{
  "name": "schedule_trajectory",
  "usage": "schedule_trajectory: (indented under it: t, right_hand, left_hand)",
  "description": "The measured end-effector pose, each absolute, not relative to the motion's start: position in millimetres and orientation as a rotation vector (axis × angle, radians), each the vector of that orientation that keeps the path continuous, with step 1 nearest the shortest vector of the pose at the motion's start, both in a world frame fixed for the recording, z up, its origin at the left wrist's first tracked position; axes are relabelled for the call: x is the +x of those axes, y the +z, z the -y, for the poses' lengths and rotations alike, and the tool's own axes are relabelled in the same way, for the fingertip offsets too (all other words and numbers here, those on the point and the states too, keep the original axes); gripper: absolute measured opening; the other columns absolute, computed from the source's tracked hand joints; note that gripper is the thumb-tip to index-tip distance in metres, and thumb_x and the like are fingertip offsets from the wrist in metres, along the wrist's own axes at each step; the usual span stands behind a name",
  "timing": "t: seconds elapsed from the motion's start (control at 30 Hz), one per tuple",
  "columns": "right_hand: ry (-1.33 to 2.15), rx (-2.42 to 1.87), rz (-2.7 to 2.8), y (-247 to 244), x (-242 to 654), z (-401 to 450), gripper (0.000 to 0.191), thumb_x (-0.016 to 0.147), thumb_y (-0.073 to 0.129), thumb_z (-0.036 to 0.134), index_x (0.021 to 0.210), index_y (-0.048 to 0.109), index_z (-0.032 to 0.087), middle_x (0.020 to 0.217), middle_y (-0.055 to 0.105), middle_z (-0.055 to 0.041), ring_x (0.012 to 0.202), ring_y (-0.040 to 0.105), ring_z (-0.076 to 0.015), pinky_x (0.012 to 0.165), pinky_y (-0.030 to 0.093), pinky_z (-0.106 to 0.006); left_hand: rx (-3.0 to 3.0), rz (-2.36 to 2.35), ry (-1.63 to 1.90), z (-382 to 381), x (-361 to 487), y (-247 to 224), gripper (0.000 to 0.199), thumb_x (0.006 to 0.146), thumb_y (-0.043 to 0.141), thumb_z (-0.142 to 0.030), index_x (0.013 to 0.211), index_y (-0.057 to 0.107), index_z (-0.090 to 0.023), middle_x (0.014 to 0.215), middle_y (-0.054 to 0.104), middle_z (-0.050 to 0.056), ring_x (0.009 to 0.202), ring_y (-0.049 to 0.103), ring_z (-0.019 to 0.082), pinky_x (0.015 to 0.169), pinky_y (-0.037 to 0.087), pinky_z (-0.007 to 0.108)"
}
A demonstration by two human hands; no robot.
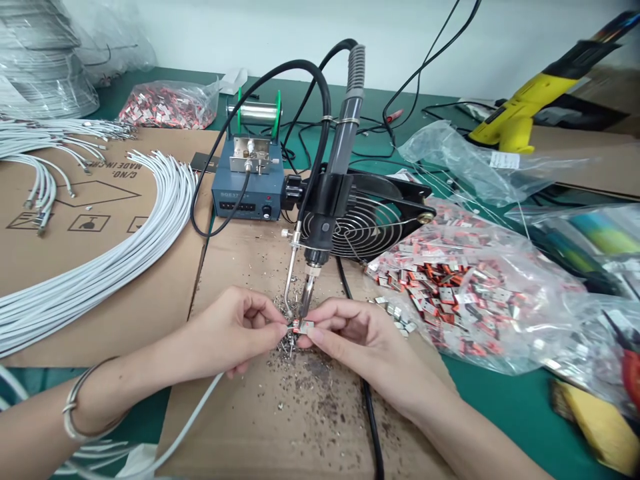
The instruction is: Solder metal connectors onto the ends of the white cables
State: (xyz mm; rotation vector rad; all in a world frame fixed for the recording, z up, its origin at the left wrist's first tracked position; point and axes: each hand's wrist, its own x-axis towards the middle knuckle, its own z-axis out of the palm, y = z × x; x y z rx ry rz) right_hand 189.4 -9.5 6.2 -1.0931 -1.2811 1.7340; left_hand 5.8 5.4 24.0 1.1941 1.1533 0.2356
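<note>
Item: small connector piece (pixel 301 326), orange and metal, pinched by the fingertips of the right hand (pixel 356 337), long axis running left to right between both hands. Left hand (pixel 235 331): closed in a pinch on the end of a white cable (pixel 197 412), tip meeting the connector's left end, cable trailing down and back under the wrist. Directly above and just beyond both sets of fingertips: soldering iron tip (pixel 306 301) and solder feed tube (pixel 289 293), pointing down at the joint. Right of the right hand: bag of like connectors (pixel 465 293). Beneath: scorched cardboard (pixel 300 400).
</note>
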Motion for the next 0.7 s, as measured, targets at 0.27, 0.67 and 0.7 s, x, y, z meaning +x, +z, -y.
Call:
schedule_trajectory:
  t: [0.27, 0.67, 0.7]
  right_hand:
    - [1.730, -1.103, 1.287, 7, 189, 8, 0.009, 0.072, 0.066, 0.018, 0.079, 0.060, 0.013, 0.070, 0.066, -0.0017, 0.064, 0.061, -0.0024, 0.059, 0.045, -0.007]
    - [1.693, -1.104, 1.365, 2, 191, 7, 0.013, 0.072, 0.065, 0.022, 0.081, 0.061, 0.012, 0.070, 0.066, -0.0029, 0.064, 0.061, -0.0035, 0.059, 0.045, -0.008]
    - [1.696, -1.088, 1.363, 3, 191, 7, 0.013, 0.072, 0.065, 0.022, 0.081, 0.062, 0.012, 0.070, 0.066, -0.0028, 0.064, 0.061, -0.0038, 0.059, 0.045, -0.008]
  left_hand:
    - [1.227, -1.090, 0.300, -5, 2, 11, 0.030, 0.071, 0.052, -0.044, 0.082, 0.051, -0.017, 0.053, 0.042, -0.008, 0.034, 0.039, 0.000, 0.030, 0.029, 0.006]
    - [1.242, -1.047, 0.397, -4, -1, 12, 0.032, 0.068, 0.061, -0.043, 0.082, 0.058, -0.014, 0.053, 0.043, -0.007, 0.040, 0.037, -0.004, 0.037, 0.030, 0.004]
    - [1.270, -1.053, 0.416, -5, -1, 12, 0.030, 0.069, 0.060, -0.041, 0.080, 0.059, -0.014, 0.054, 0.044, -0.007, 0.042, 0.036, -0.005, 0.038, 0.028, 0.003]
